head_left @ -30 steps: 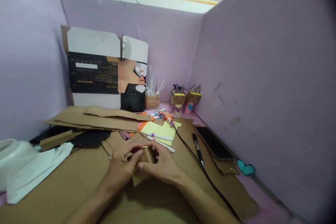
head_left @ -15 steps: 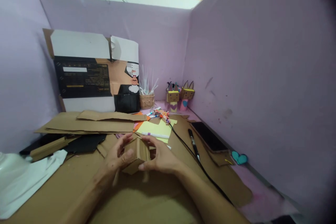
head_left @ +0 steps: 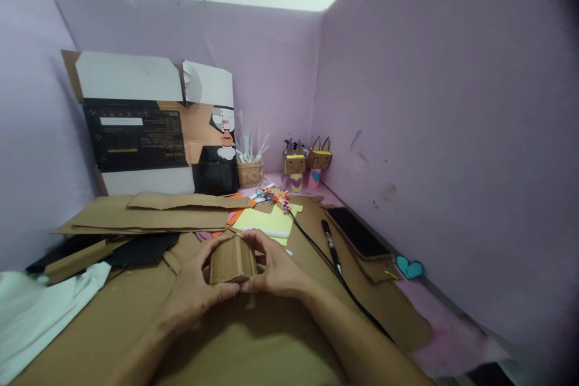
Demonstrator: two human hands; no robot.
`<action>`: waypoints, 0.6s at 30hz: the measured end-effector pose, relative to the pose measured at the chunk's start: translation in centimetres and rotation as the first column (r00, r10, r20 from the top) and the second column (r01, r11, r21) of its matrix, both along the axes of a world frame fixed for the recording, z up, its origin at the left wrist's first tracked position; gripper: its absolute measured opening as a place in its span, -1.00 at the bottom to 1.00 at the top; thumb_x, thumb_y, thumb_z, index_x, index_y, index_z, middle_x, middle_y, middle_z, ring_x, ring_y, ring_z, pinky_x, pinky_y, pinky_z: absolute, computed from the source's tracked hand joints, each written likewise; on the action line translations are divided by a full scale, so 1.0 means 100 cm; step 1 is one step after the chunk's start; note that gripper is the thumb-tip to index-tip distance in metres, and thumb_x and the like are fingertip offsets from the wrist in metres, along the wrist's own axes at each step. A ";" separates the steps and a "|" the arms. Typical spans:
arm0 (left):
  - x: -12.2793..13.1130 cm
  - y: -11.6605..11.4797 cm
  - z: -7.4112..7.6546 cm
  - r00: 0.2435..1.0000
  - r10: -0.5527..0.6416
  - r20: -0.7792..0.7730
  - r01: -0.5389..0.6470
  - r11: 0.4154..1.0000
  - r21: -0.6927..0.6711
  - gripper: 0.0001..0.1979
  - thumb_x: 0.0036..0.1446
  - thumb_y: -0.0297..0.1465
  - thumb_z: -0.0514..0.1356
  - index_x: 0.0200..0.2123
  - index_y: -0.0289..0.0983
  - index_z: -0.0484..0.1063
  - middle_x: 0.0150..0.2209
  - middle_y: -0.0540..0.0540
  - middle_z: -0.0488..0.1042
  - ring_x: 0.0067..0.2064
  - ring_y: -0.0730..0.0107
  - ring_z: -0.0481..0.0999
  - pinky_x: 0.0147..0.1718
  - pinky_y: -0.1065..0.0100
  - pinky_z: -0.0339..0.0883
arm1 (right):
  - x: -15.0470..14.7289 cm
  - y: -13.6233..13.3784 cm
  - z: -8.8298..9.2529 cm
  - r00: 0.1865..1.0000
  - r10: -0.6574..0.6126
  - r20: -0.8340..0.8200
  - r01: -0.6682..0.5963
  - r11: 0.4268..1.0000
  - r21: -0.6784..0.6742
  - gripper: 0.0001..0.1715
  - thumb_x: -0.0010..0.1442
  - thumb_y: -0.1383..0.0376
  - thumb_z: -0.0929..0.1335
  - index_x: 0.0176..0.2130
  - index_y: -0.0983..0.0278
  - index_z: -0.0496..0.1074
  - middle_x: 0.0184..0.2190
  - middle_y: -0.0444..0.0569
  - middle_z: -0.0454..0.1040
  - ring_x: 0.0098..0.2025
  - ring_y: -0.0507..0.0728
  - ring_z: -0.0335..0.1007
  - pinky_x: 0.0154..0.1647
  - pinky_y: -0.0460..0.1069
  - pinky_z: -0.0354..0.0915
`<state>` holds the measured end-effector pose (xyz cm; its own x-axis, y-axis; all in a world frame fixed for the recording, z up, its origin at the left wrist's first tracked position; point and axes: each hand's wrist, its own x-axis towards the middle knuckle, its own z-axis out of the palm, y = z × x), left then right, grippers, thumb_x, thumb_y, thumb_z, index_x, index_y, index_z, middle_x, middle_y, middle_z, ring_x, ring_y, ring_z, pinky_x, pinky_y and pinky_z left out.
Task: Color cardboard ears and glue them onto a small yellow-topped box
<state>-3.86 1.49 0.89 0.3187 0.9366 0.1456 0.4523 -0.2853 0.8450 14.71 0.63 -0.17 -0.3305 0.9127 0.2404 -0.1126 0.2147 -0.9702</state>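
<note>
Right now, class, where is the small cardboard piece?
In the head view, the small cardboard piece is below centre, slightly left, held between left hand and right hand.

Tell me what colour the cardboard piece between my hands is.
Brown, with faint lengthwise streaks; the cardboard piece shows best in the head view.

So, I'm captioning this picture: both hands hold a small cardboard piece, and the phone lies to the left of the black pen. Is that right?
Not quite: the phone lies to the right of the black pen, as the head view shows. The left hand and right hand do hold the small cardboard piece.
</note>
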 end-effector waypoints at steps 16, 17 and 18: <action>-0.005 -0.013 0.001 0.974 0.044 -0.221 0.075 0.863 0.500 -0.12 -0.06 -0.23 0.23 0.23 -0.22 -0.20 0.22 -0.29 0.00 0.23 -0.02 0.02 0.15 -0.01 0.01 | 0.001 -0.002 0.003 0.999 0.039 -0.015 -0.033 0.948 0.315 -0.22 -0.15 0.38 0.49 0.04 0.16 0.19 0.07 0.02 0.22 0.11 0.19 0.18 0.14 0.12 0.10; -0.006 -0.014 0.002 0.973 0.034 -0.227 0.086 0.864 0.497 -0.14 -0.05 -0.24 0.23 0.23 -0.22 -0.20 0.21 -0.29 0.00 0.23 -0.02 0.01 0.15 0.00 0.00 | 0.002 -0.002 0.003 0.998 0.048 -0.027 -0.037 0.943 0.331 -0.23 -0.14 0.37 0.49 0.04 0.16 0.19 0.08 0.02 0.20 0.12 0.19 0.16 0.16 0.12 0.07; -0.006 -0.014 0.003 0.973 0.023 -0.231 0.097 0.862 0.497 -0.16 -0.04 -0.25 0.22 0.22 -0.22 -0.18 0.21 -0.29 0.01 0.23 -0.02 0.01 0.15 0.00 0.00 | 0.002 -0.003 0.004 0.998 0.054 -0.039 -0.038 0.939 0.342 -0.25 -0.12 0.35 0.49 0.04 0.15 0.19 0.09 0.02 0.19 0.14 0.19 0.13 0.17 0.12 0.05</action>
<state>-4.50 0.06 1.19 0.4319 0.7411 0.5140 0.5904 -0.6632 0.4601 14.92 0.35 0.20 -0.3510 0.7576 0.5503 -0.1737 0.5249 -0.8333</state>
